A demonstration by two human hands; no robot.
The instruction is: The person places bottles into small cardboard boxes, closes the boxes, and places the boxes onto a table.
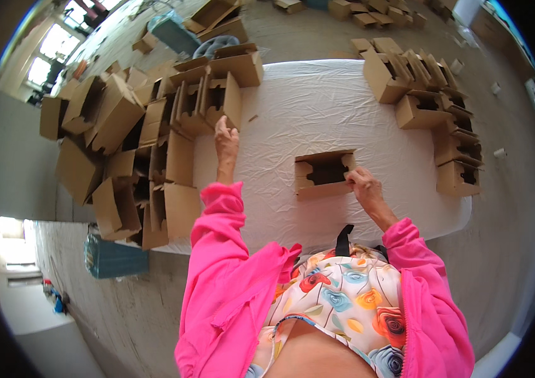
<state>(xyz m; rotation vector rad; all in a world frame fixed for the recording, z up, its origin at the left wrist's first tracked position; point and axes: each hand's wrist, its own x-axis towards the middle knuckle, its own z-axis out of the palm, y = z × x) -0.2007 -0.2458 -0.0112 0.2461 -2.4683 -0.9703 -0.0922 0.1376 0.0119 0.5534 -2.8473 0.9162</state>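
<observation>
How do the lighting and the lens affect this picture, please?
In the head view, fisheye distortion bows the white-covered table's edges and leaves the corners black; the upper-left windows glare white; the carton at the right hand has a dark, shadowed interior.

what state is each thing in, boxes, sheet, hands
middle box: open on top
left boxes: visible tops open, crowded together, some tilted
right boxes: open, grouped
white sheet: creased
right hand: gripping middle box's right edge
left hand: beside left boxes, contact unclear
</observation>
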